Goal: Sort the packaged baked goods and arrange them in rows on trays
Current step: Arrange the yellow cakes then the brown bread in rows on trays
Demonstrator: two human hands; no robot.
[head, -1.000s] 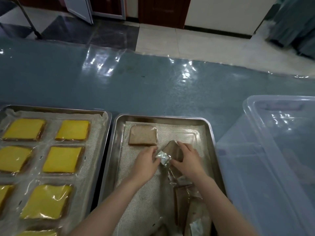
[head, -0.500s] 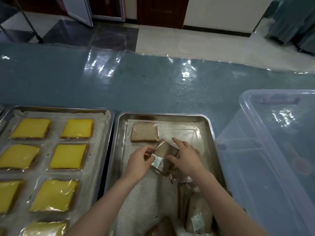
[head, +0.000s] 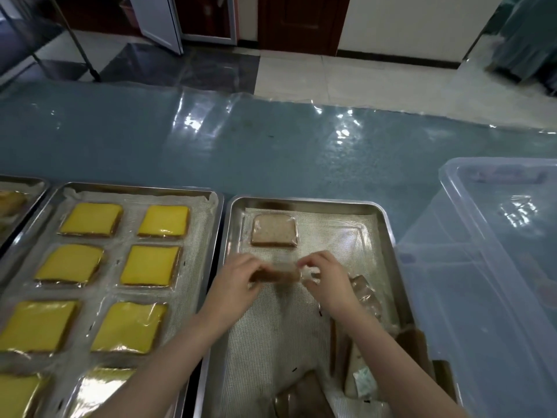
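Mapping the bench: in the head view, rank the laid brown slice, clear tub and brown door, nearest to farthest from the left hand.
1. Brown slice, just beyond the left hand.
2. Clear tub, right side.
3. Brown door, far back.

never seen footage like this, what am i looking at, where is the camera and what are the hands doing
There is no machine here: these are a person's two bare hands, filmed by a wide-angle camera worn on the head, looking forward and down. The left hand and right hand together hold a wrapped brown slice over the right tray. Another brown slice lies flat at its far left corner, and a pile of wrapped slices sits at its near right. The left tray holds yellow slices in rows. A clear bin stands on the right of the blue table.
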